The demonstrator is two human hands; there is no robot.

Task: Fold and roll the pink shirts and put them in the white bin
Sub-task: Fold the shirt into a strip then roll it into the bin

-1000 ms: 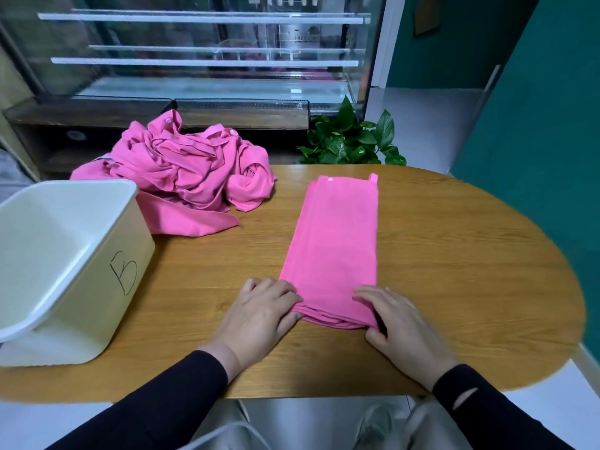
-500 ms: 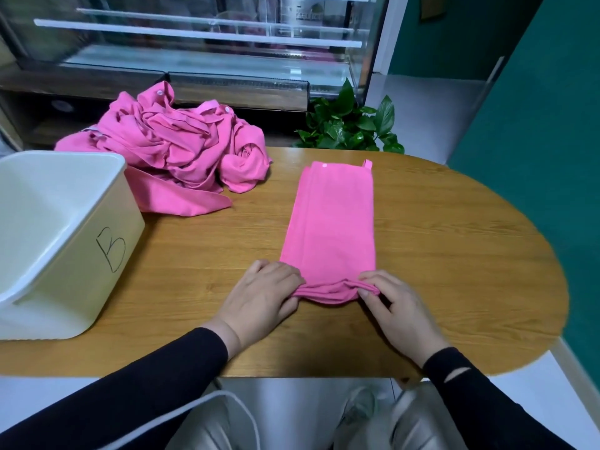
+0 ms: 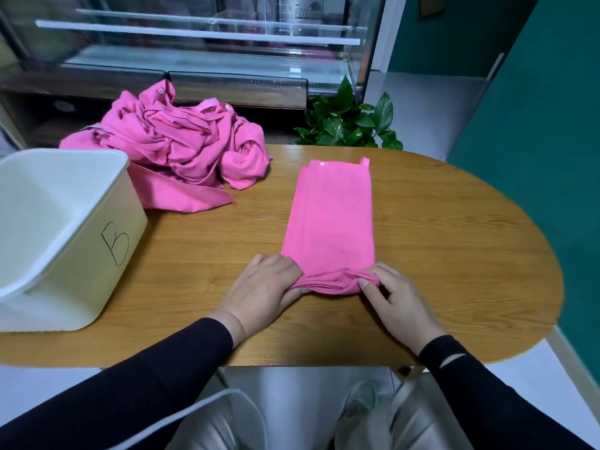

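A wooden surface (image 3: 438, 254) with rounded ends filled the middle of the view, its grain running lengthwise. Beyond its far edge stood a leafy green plant (image 3: 349, 125), close to the right end of a glass display case (image 3: 201, 50) with pale shelves inside and a dark base. A teal wall (image 3: 545, 125) ran along the right side, and a pale floor (image 3: 418, 95) showed beyond the plant.
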